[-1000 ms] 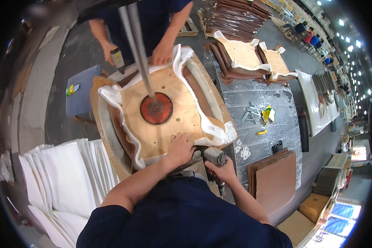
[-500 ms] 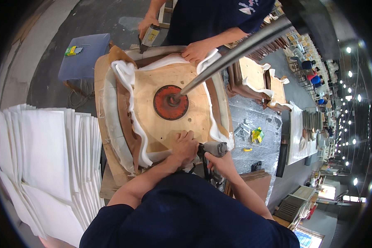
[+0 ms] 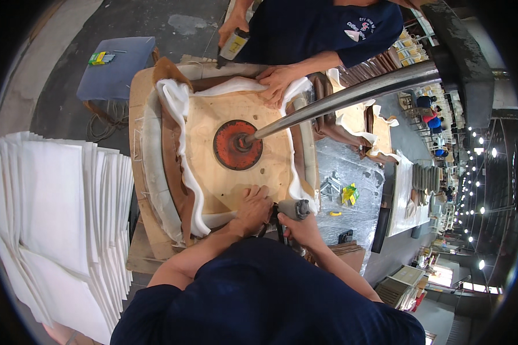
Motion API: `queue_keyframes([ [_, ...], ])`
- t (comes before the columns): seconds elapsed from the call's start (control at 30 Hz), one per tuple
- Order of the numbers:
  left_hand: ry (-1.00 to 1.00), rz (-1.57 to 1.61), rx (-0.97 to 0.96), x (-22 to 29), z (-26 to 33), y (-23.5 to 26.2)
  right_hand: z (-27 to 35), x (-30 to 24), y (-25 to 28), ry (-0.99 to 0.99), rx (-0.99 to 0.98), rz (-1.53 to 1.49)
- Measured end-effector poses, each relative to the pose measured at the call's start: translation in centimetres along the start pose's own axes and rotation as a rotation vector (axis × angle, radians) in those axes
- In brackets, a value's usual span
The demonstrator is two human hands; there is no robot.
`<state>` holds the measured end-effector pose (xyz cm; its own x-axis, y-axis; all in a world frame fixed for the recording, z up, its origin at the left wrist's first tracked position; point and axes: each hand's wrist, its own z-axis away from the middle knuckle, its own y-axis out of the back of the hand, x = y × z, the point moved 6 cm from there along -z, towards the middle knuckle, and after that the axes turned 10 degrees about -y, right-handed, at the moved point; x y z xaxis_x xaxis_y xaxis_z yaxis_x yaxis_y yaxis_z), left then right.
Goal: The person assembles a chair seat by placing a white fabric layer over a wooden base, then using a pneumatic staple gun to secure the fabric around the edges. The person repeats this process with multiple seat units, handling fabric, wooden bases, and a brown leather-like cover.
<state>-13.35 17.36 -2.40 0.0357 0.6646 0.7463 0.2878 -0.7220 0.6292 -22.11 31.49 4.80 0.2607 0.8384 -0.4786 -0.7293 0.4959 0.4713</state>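
A pale wooden seat panel [image 3: 213,112] lies in front of me, rimmed by white padding [image 3: 198,192] and a brown cover [image 3: 171,144]. A round red plate [image 3: 227,150] at the foot of a slanting metal rod [image 3: 351,98] presses on its middle. My left hand [image 3: 254,211] rests on the panel's near edge, fingers reaching forward over the wood. My right hand [image 3: 302,229] grips a grey staple gun [image 3: 294,209] just right of it; the gun's nose is hidden. Across the panel, a co-worker's hand [image 3: 279,80] holds the far right edge, and their other hand has another staple gun [image 3: 234,45].
White foam sheets [image 3: 52,201] stand stacked at the left. A blue bin [image 3: 118,75] bears a box of staples. On the plastic-wrapped surface [image 3: 357,172] at right lie staple strips, a green-yellow box [image 3: 349,195] and a yellow tool [image 3: 335,214]. More covered panels [image 3: 351,118] lie beyond.
My staple gun has shifted slightly left, closer to my left hand. The co-worker's staple gun has moved right. The whole view has tilted a little.
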Motion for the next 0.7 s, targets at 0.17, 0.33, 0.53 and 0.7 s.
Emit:
queue_keyframes([
  [0.17, -0.013, -0.092, 0.074, 0.3, -0.6, -0.5, -0.6, 0.3, 0.5, 0.023, 0.033, -0.004],
  [0.33, 0.093, -0.02, 0.032, -0.8, -1.8, 1.6, -0.6, 0.3, 0.2, -0.032, 0.066, -0.005],
  [0.53, 0.331, 0.264, -0.463, 1.2, 0.5, 10.3, -0.1, 1.1, 0.9, 0.0, 0.073, -0.083],
  [0.7, -0.021, -0.25, -0.49, -1.1, 6.7, 8.7, 0.7, -0.6, 0.2, 0.031, 0.089, -0.034],
])
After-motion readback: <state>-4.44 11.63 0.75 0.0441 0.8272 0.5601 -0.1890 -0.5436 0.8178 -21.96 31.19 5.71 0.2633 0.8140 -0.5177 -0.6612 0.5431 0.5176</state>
